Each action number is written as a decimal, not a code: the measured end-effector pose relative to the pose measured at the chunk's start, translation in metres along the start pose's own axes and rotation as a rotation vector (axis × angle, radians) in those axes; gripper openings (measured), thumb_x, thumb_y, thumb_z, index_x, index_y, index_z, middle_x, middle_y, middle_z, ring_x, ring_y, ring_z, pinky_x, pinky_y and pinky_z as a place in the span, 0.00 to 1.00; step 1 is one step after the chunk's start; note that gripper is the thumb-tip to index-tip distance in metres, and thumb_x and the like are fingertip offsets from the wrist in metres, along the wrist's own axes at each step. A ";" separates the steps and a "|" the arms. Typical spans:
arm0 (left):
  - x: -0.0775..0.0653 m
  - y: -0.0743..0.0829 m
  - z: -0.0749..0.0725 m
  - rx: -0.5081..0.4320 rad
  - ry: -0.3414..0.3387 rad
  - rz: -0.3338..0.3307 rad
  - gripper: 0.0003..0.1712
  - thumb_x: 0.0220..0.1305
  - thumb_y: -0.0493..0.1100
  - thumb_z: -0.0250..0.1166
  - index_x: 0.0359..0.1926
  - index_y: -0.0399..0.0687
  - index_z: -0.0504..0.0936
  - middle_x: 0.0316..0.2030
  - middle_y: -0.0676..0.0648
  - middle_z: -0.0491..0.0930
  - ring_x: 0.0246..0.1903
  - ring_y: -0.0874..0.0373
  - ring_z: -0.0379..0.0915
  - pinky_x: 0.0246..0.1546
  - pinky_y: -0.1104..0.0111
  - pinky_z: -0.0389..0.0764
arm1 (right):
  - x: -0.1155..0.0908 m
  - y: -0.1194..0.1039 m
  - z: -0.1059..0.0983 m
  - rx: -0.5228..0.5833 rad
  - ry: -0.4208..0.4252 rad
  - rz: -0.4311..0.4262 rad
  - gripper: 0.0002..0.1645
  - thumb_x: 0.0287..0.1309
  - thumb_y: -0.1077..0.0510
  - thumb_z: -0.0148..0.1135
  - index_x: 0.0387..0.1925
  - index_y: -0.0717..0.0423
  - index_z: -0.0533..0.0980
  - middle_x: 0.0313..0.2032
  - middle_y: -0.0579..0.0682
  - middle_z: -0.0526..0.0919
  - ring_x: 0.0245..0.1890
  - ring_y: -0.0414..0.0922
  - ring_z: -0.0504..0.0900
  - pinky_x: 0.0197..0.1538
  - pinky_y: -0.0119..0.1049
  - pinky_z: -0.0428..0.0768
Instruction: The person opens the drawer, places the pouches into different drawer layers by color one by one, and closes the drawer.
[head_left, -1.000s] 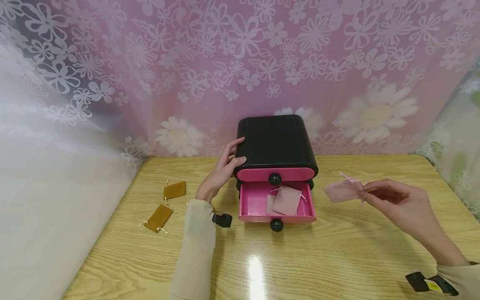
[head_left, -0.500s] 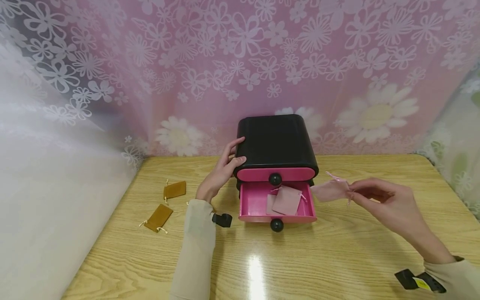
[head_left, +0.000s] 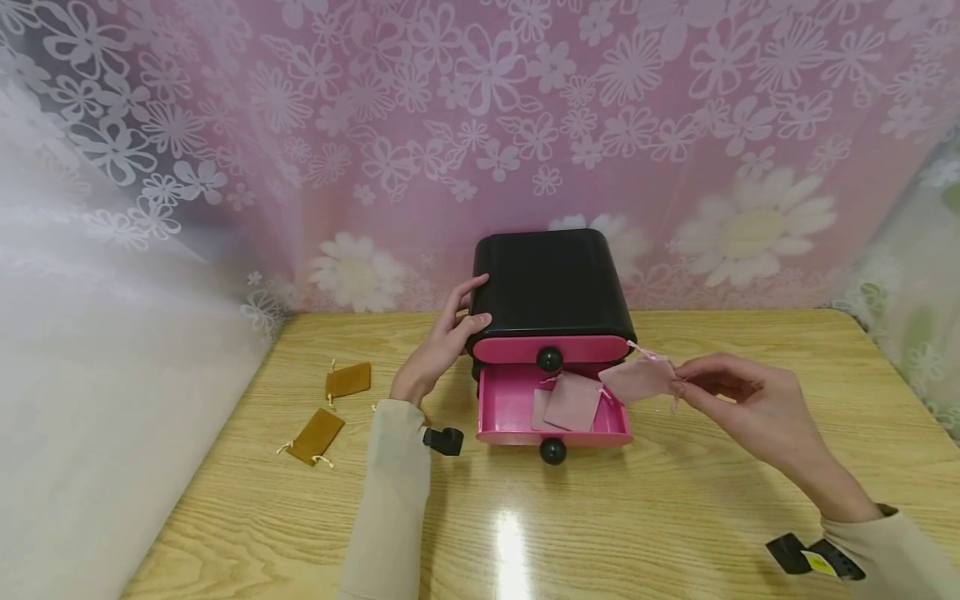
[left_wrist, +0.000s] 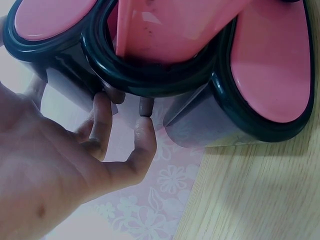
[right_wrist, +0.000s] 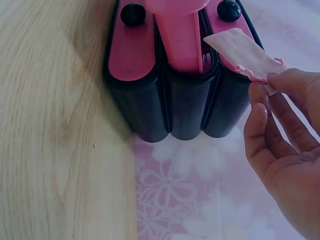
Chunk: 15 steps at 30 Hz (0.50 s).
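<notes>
My left hand holds the left side of a small black drawer unit, its thumb on the top front edge. In the left wrist view, bent fingers touch the side along the grooves between tiers. The pink middle drawer is pulled out, with pink pouches lying flat inside. My right hand pinches another pink drawstring pouch by its gathered cord end. The free end of this pouch hangs over the drawer's right wall. In the right wrist view, the held pouch slants beside the unit.
Two brown drawstring pouches lie on the wooden table to the left. A black round knob sticks out from the drawer front. Behind the unit hangs a pink flowered curtain; a whitish sheet covers the left.
My right hand has moved left with the pink pouch, from the right of the unit to the open drawer's right edge. The left hand and the unit have stayed put.
</notes>
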<state>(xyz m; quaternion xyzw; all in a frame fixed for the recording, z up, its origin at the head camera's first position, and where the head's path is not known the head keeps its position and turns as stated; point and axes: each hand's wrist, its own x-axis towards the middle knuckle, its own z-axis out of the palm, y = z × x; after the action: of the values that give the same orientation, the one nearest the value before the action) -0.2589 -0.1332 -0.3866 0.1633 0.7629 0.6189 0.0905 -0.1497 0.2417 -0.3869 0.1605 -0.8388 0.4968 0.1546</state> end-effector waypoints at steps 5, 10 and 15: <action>0.000 0.000 0.000 -0.003 0.000 0.002 0.31 0.77 0.51 0.53 0.73 0.87 0.58 0.72 0.48 0.59 0.68 0.47 0.67 0.64 0.45 0.75 | 0.002 -0.005 0.004 0.004 -0.004 0.006 0.15 0.53 0.71 0.74 0.42 0.57 0.86 0.36 0.36 0.89 0.33 0.34 0.88 0.38 0.21 0.83; 0.000 0.000 0.000 -0.002 0.001 0.002 0.31 0.77 0.51 0.54 0.73 0.87 0.58 0.71 0.49 0.59 0.68 0.47 0.68 0.64 0.45 0.76 | 0.004 -0.009 0.010 0.015 -0.025 0.035 0.14 0.54 0.68 0.75 0.43 0.56 0.86 0.36 0.37 0.89 0.31 0.37 0.88 0.36 0.23 0.83; 0.000 0.001 0.000 -0.001 0.000 0.005 0.31 0.77 0.51 0.54 0.73 0.86 0.58 0.71 0.48 0.59 0.67 0.47 0.69 0.63 0.46 0.77 | 0.005 -0.012 0.018 0.050 -0.047 0.052 0.13 0.55 0.68 0.74 0.43 0.57 0.86 0.36 0.38 0.89 0.31 0.37 0.88 0.36 0.25 0.84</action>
<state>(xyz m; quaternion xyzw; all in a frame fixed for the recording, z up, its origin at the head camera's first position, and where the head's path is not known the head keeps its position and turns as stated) -0.2584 -0.1330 -0.3862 0.1650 0.7622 0.6196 0.0890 -0.1511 0.2200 -0.3838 0.1543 -0.8333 0.5176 0.1178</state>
